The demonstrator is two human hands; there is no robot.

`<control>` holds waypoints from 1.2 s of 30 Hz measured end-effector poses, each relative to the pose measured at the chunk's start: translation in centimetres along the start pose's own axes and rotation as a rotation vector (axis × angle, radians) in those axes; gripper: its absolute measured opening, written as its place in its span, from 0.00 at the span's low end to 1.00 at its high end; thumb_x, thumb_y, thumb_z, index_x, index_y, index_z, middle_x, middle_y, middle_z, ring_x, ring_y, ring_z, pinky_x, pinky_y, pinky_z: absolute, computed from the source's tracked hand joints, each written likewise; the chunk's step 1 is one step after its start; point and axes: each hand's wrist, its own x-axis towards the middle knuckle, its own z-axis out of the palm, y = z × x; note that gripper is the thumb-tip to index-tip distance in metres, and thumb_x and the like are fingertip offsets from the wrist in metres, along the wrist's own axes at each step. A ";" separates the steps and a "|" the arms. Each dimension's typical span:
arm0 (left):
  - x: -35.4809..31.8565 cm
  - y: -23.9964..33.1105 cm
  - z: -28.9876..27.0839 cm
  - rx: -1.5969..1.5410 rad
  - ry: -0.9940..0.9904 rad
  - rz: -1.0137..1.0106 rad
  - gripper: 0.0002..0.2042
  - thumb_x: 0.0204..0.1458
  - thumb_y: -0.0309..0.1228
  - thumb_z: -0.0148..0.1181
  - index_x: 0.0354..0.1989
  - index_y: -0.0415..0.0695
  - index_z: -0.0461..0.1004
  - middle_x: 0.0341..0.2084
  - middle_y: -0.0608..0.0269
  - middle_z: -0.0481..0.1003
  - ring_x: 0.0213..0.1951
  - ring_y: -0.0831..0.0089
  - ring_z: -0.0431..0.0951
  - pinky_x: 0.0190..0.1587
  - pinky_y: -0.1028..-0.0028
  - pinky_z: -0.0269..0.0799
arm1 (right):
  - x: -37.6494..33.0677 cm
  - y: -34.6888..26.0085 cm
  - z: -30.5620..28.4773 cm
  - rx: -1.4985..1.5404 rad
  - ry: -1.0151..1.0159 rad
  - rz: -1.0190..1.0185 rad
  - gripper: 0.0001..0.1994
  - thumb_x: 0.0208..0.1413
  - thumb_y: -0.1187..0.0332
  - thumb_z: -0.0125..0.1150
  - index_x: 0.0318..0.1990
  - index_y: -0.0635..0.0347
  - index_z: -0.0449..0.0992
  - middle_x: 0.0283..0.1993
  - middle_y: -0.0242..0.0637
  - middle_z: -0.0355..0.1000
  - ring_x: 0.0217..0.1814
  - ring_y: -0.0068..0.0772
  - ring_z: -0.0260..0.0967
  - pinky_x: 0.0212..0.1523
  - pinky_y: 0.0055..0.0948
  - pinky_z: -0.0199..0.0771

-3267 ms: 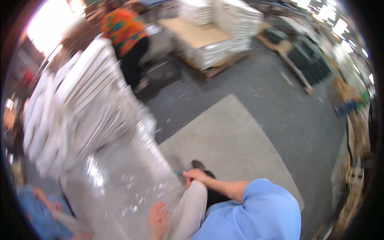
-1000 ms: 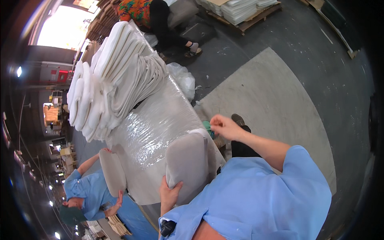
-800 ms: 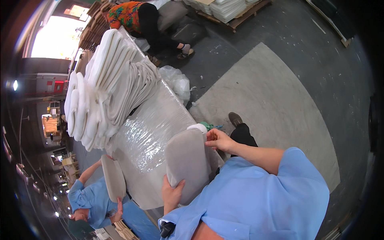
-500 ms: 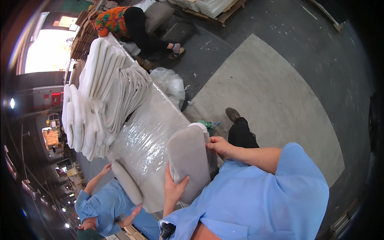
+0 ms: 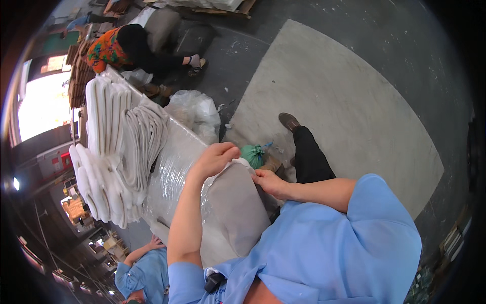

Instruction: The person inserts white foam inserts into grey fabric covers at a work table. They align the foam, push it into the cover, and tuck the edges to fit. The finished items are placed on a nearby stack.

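A grey fabric-covered cushion [image 5: 235, 205] lies against my body at the near end of a plastic-wrapped table, with white material showing at its far end. My right hand [image 5: 271, 183] pinches the cover's edge at that far right corner. Over the far left corner is my left hand [image 5: 215, 161], its fingers curled together and bent toward the white material. What lies under those fingertips is hidden.
Tall folded white padding pieces [image 5: 119, 142] stand on the wrapped table [image 5: 177, 154]. Beyond its right edge are a clear plastic bag [image 5: 195, 114] and a green tied bag [image 5: 251, 156]. A co-worker in blue [image 5: 147, 273] stands left; another person [image 5: 114, 48] bends at the far end.
My left hand has left the cushion's near left side and moved up to its far end. My right hand stays at the cover's edge. The view has shifted; the co-worker's grey cushion is now mostly hidden.
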 end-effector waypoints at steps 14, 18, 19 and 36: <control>3.1 -2.0 2.5 0.368 -0.013 -0.022 0.15 0.62 0.38 0.57 0.39 0.37 0.81 0.35 0.47 0.82 0.40 0.52 0.82 0.45 0.60 0.75 | 2.2 0.6 -0.6 0.061 0.243 -0.154 0.17 0.72 0.59 0.57 0.32 0.59 0.78 0.27 0.20 0.67 0.31 0.15 0.57 0.33 0.28 0.60; 3.2 0.0 2.3 0.398 -0.076 -0.082 0.18 0.59 0.43 0.61 0.38 0.37 0.83 0.36 0.41 0.82 0.42 0.44 0.83 0.47 0.55 0.76 | 2.2 0.1 -0.6 0.043 0.272 -0.151 0.17 0.72 0.60 0.56 0.32 0.59 0.78 0.27 0.21 0.68 0.32 0.15 0.59 0.33 0.28 0.60; 3.4 0.0 2.2 0.418 -0.098 -0.087 0.18 0.57 0.43 0.62 0.37 0.36 0.83 0.35 0.41 0.83 0.40 0.46 0.83 0.46 0.56 0.76 | 2.2 0.1 -0.6 0.039 0.273 -0.156 0.17 0.73 0.60 0.56 0.32 0.59 0.78 0.27 0.21 0.68 0.32 0.15 0.59 0.33 0.27 0.61; 7.9 -4.6 0.9 -0.157 -0.514 -0.321 0.11 0.55 0.33 0.71 0.24 0.45 0.78 0.20 0.73 0.74 0.22 0.82 0.70 0.25 0.74 0.66 | 2.6 -0.2 -0.5 -0.009 0.144 -0.110 0.17 0.76 0.57 0.49 0.40 0.59 0.78 0.35 0.21 0.71 0.38 0.16 0.61 0.42 0.24 0.64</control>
